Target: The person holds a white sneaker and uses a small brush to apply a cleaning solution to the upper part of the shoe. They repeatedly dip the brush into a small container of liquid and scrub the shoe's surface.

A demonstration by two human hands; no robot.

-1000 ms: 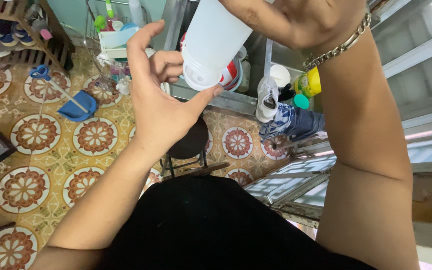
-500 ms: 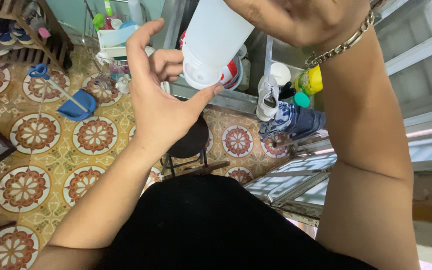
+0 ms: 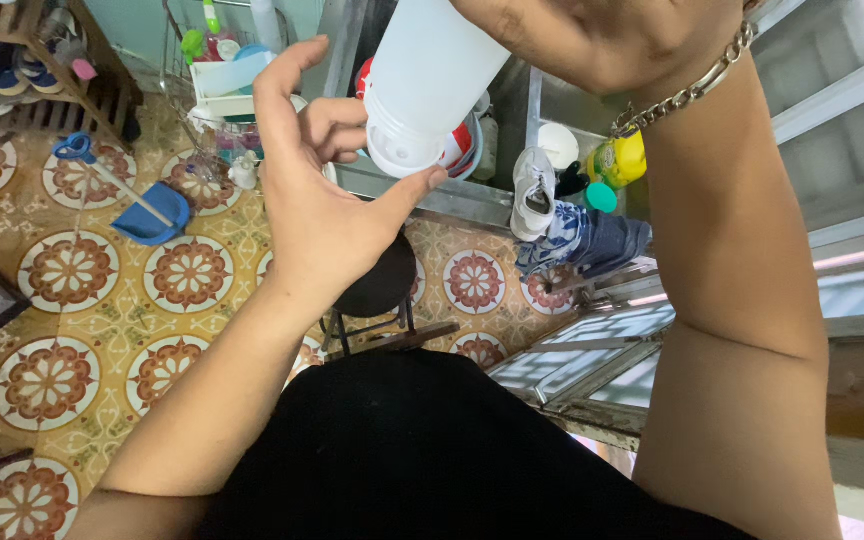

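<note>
The person wore a black top (image 3: 422, 450) that covered the belly and chest. Both arms were bare, with no sleeves down to the hands. The left hand (image 3: 317, 200) had no rings or watch. A shiny metal chain bracelet (image 3: 687, 90) sat on the wrist of the right hand (image 3: 602, 35).

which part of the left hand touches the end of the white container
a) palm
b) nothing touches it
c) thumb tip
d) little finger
c: the left hand is open beside the white container, only its thumb tip reaching the lower rim, while the right hand grips the body.
</note>
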